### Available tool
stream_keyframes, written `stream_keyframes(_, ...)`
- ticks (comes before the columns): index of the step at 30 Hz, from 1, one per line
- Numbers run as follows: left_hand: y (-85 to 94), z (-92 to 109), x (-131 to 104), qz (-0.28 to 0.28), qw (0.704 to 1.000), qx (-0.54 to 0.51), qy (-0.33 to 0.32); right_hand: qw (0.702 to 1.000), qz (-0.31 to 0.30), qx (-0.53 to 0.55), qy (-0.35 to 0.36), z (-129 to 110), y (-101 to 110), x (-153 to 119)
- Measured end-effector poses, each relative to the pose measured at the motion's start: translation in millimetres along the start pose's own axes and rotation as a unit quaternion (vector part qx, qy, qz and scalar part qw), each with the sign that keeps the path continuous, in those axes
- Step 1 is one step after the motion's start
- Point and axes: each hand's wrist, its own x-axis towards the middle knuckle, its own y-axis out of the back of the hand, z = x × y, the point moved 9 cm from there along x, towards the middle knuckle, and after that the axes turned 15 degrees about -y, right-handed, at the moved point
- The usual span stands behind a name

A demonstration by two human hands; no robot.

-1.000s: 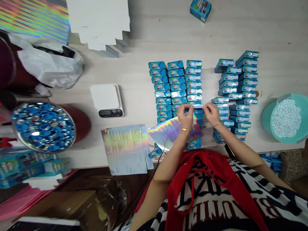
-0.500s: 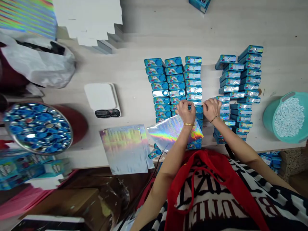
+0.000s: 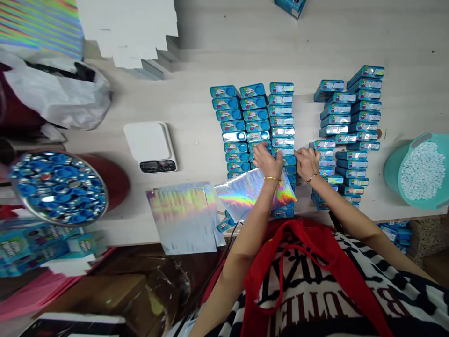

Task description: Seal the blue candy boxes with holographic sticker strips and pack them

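Small blue tins stand in close columns on the pale table. My left hand (image 3: pixel 267 161) is over the middle columns, fingers bent at the tins (image 3: pixel 258 135); what they hold, if anything, is hidden. My right hand (image 3: pixel 307 163) is just right of the third column (image 3: pixel 282 120), its fingers closed near the tins' edge and their contents too small to make out. A shiny rainbow sticker sheet (image 3: pixel 242 189) lies partly over the tins, under my left wrist. Further right stand more tins with shiny strips on their sides (image 3: pixel 366 106).
A white scale (image 3: pixel 150 146) and silvery sheets (image 3: pixel 184 217) lie to the left, beyond them a large bowl of blue and silver pieces (image 3: pixel 59 187). At the right edge stands a turquoise basin (image 3: pixel 391 173) of white pellets. White cards (image 3: pixel 129 28) are stacked at the upper left.
My left hand has shifted slightly left, its fingers a little more spread. My right hand has moved slightly down and left. A tin beside it at the right group sits further left.
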Motion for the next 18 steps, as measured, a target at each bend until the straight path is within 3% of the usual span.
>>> stream_keyframes(3, 10.0, -3, 4, -0.01, 1.0, -0.022, -0.008, 0.999, -0.004, -0.043, 0.02, -4, 9, 1)
stream_keyframes(6, 37.0, -8, 9, -0.025, 0.994, -0.073, -0.074, 0.998, 0.028, -0.053, 0.023, -16, 25, -9)
stream_keyframes(8, 55.2, -14, 7, -0.062, 0.988, -0.066, -0.129, 0.997, 0.02, -0.05, 0.059, -36, 24, -22)
stream_keyframes(10, 65.1, -22, -1, -0.115, 0.978, -0.022, -0.17, 0.993, -0.014, -0.049, 0.109, -60, 9, -38)
stream_keyframes(13, 63.6, -31, -18, -0.184, 0.96, 0.054, -0.203, 0.985, -0.062, -0.065, 0.147, -83, -23, -55)
stream_keyframes(18, 54.2, -32, -35, -0.197, 0.951, 0.113, -0.211, 0.982, -0.074, -0.092, 0.146, -84, -52, -58)
